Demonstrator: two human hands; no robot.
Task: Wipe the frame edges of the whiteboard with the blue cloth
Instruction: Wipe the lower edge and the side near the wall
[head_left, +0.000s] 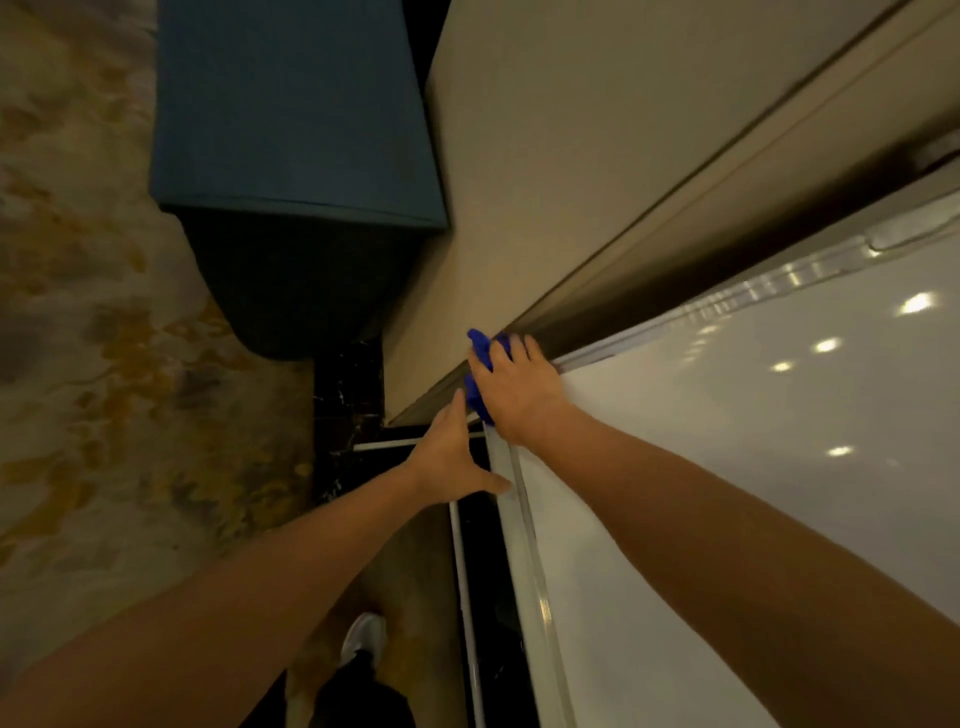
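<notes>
The whiteboard (753, 441) fills the right half of the view, with a silver frame edge (530, 525) running down its left side. My right hand (519, 395) presses the blue cloth (480, 351) onto the board's far left corner; most of the cloth is hidden under my palm. My left hand (452, 457) rests against the side frame just below that corner, thumb on the silver edge and fingers reaching behind it.
A beige wall (571, 156) stands behind the board. A dark blue upholstered seat (296, 130) sits to the left on patterned carpet (78, 312). A thin white stand bar (465, 597) runs beside the frame. My shoe (363, 636) shows below.
</notes>
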